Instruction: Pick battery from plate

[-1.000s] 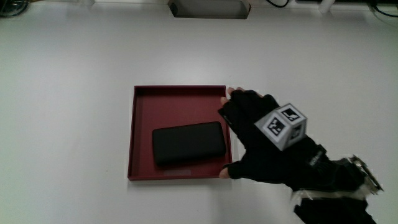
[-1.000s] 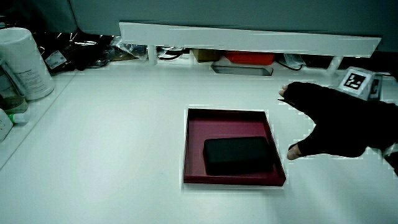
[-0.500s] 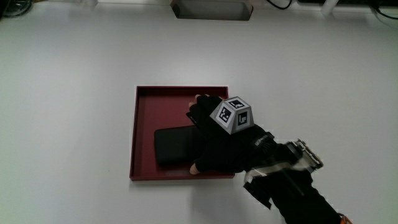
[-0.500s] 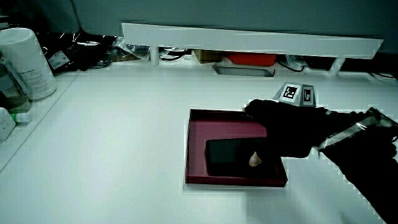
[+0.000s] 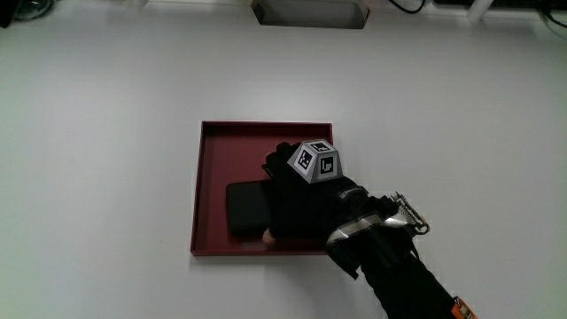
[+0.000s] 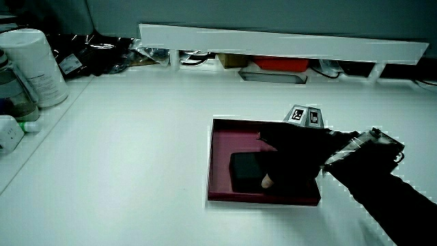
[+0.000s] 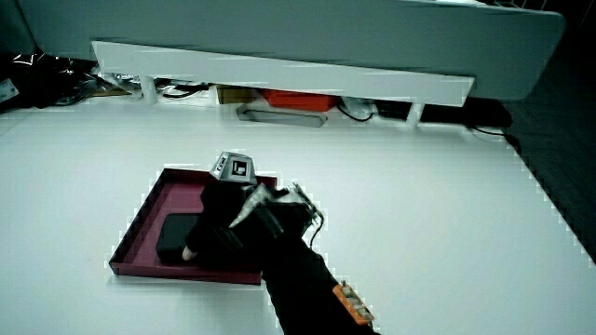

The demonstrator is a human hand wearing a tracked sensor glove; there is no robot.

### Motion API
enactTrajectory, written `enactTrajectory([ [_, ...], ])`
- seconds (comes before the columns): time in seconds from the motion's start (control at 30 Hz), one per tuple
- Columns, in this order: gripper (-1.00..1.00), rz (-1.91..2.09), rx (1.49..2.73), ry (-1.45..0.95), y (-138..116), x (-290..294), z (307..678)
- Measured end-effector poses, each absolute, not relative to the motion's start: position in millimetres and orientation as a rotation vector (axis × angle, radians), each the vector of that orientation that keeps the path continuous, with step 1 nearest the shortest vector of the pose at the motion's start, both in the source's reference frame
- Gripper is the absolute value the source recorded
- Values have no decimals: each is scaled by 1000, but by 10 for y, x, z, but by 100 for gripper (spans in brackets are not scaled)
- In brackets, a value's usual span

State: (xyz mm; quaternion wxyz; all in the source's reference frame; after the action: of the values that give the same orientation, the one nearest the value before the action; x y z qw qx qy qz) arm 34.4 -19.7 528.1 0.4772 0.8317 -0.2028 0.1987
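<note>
A dark red square plate (image 5: 197,190) lies on the white table, also seen in both side views (image 6: 213,160) (image 7: 140,228). A flat black battery (image 5: 244,208) lies in it, in the part nearer to the person. The gloved hand (image 5: 297,199) rests over most of the battery, so only one end of the battery shows (image 6: 242,171) (image 7: 175,237). The thumb tip presses the battery's edge nearer the person. The other fingers curl over its farther edge. The patterned cube (image 5: 314,161) sits on the hand's back, and the forearm (image 5: 399,275) reaches in from the person's side.
A low white partition (image 6: 287,42) runs along the table's farthest edge, with a grey box (image 5: 308,12) and a red item (image 6: 276,65) by it. A white canister (image 6: 37,65) and dark clutter (image 6: 102,55) stand at a table corner.
The hand came from beside the plate to over it and settled on the battery, with the thumb and fingers closing at the battery's long edges. The battery stays in the plate.
</note>
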Motion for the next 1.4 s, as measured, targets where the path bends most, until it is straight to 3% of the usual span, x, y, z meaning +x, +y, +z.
enactTrajectory([
  [0.33,55,476,2011,-482,-150,320,5420],
  [0.67,100,498,2114,-517,-124,299,5371],
  [1.13,100,538,2190,-620,-45,301,5213],
  [1.4,100,581,2222,-657,-138,446,4819],
])
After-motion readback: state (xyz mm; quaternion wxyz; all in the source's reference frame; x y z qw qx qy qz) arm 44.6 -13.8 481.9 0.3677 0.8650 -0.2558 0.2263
